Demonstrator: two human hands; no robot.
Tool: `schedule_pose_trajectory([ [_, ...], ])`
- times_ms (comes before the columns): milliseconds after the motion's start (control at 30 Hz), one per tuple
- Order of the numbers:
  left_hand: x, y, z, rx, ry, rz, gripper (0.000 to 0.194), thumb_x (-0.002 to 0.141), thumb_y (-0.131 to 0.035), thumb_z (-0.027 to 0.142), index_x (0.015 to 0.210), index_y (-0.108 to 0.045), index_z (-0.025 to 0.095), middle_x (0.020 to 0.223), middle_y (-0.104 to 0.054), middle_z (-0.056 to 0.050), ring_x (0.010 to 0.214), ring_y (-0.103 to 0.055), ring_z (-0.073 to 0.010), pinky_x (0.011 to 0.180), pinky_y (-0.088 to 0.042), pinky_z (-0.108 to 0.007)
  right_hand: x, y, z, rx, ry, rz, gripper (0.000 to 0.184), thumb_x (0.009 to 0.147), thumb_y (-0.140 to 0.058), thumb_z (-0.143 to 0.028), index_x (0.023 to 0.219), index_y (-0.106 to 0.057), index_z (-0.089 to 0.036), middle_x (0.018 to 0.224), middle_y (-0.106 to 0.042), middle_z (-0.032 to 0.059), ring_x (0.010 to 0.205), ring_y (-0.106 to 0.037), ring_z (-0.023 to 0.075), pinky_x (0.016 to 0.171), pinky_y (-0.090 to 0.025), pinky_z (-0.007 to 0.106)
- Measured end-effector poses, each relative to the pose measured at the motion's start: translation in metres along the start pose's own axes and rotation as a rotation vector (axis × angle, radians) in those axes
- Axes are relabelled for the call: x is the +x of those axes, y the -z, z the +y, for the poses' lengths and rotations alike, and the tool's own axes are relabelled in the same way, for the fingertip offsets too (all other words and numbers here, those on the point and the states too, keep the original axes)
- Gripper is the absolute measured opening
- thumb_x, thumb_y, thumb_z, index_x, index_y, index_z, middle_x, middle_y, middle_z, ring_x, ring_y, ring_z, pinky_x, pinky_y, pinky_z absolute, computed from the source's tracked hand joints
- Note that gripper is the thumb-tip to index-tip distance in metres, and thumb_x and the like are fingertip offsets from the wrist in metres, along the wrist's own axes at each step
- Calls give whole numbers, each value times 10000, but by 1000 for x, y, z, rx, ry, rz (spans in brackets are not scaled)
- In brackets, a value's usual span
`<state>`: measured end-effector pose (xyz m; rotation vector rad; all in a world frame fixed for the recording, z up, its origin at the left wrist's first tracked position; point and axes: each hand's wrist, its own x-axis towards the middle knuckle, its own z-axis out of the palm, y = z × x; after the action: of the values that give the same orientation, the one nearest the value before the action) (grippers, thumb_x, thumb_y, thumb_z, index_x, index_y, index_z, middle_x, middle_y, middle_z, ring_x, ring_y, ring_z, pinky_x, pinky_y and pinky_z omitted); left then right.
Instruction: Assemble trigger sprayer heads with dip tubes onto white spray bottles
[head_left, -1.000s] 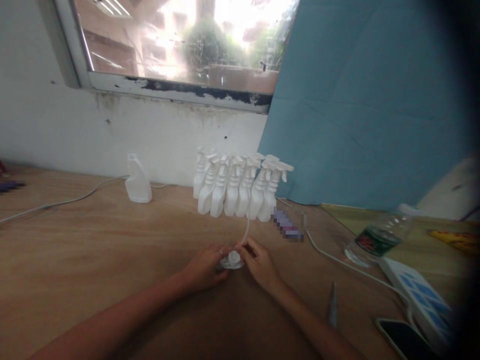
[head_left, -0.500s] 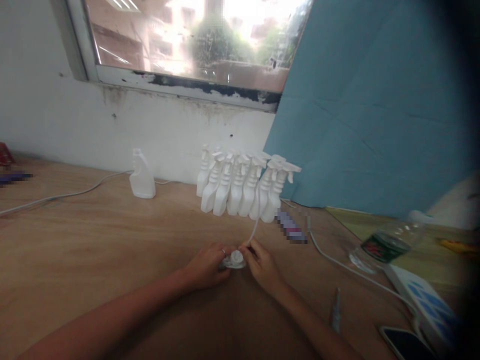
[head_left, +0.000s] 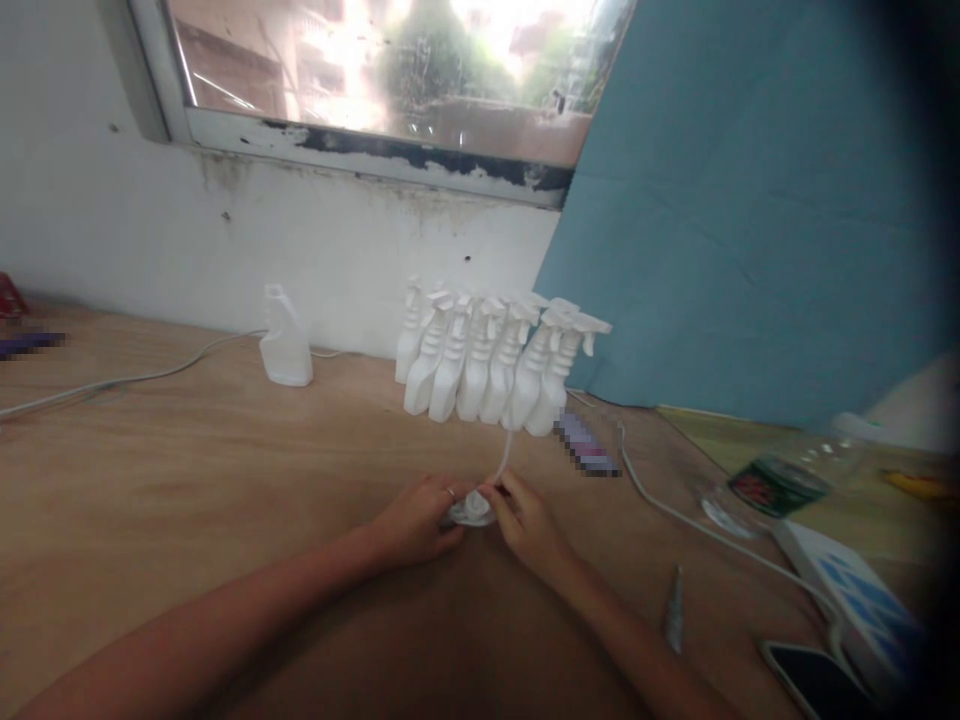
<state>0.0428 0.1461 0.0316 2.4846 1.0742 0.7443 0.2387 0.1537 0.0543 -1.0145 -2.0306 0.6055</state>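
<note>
My left hand (head_left: 421, 520), with a ring on one finger, is closed around a white trigger spray head (head_left: 474, 510) low over the table. Its round neck faces up, and my fingers partly cover the rest. My right hand (head_left: 529, 525) pinches the lower part of a thin white dip tube (head_left: 506, 455) at that neck. The tube points up and away from me. Whether its end sits inside the neck is hidden by the fingers. Beyond my hands, several white spray bottles (head_left: 472, 385) with trigger heads stand close together.
One headless white bottle (head_left: 287, 350) stands at the left by the wall. To the right are a purple item (head_left: 585, 445), a white cable (head_left: 675, 515), a clear drink bottle (head_left: 780, 485), a pointed tool (head_left: 675, 615), a phone (head_left: 814, 680) and a blue-and-white box (head_left: 851, 580).
The dip tube looks shorter above my right hand and its top stands lower. Both hands keep their hold. The view has tilted slightly downward.
</note>
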Motion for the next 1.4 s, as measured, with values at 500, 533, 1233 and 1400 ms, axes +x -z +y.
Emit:
schedule_pose_trajectory([
  [500,1,-3,-1,-29,-12,47,309,891,-558,370,1156,-569,211,1126,-652,-78,1052,-582,-239,923,-426,-343,6,-10,5,-73,61,-93,207,896,-473,-223,691,-449,-214,667,-517,-2,631,-486,162,601,-358,276],
  [533,0,-4,0,-31,-13,47,298,887,-562,370,1139,-576,212,1108,-657,-75,1041,-587,-239,912,-432,-343,6,-11,5,-71,58,-91,208,902,-468,-230,696,-450,-213,672,-517,0,640,-489,163,607,-359,277],
  [1233,-36,134,-219,247,694,1349,861,734,-728,465,1317,-270,26,1358,-319,-249,1309,-263,-392,1091,-175,-595,-40,12,11,-135,-113,-126,217,858,-606,-384,956,-530,-205,829,-563,6,683,-519,148,644,-425,267],
  [1400,-36,143,-245,255,769,1290,1199,587,-835,515,1409,-108,33,1462,-190,-291,1361,-159,-465,1103,-120,-631,-50,18,-9,-180,15,-383,781,609,-850,-419,1295,-501,-285,1343,-464,98,1117,-537,277,931,-439,372],
])
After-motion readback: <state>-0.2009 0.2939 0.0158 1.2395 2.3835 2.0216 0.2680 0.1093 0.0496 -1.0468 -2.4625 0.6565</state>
